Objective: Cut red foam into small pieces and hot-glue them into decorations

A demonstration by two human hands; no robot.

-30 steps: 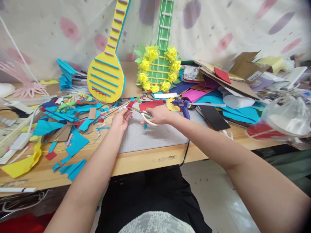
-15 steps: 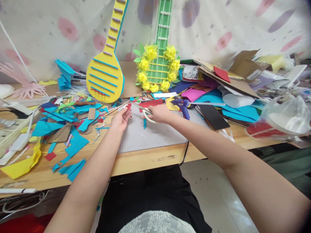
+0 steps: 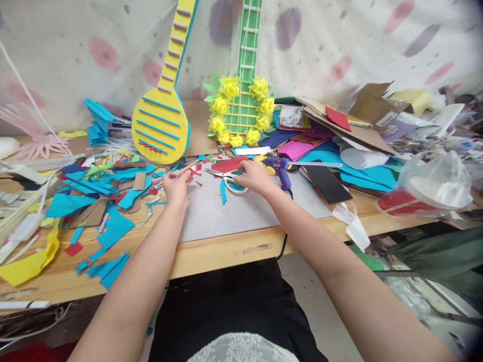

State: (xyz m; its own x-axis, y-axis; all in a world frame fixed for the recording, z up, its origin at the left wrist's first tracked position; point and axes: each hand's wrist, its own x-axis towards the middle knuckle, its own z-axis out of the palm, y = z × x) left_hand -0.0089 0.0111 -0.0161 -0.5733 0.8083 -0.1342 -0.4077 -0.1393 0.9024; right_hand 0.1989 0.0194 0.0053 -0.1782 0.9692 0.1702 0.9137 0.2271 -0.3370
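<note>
head: i watch the mat (image 3: 219,216)
left hand (image 3: 177,186): by red scraps (image 3: 198,167), can't tell grip
right hand (image 3: 254,177): at scissors (image 3: 225,175), can't tell grip

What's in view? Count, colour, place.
Round-bodied craft: one, yellow, back left
Flowered craft: one, green, back centre
Curtain: one, white, patterned, behind
Table: one, tan, beneath
Mat: one, grey, centre
Scissors: one, white-handled, on mat
Sheet: one, red, behind scissors
Glue gun: one, blue, right of scissors
Phone: one, black, beside glue gun
Container: one, red-white, far right
Scraps: many, mostly blue, left
Stacked sheets: many, mixed, back right
Left hand: one, bare, mat's left edge
Right hand: one, bare, at scissors
</note>
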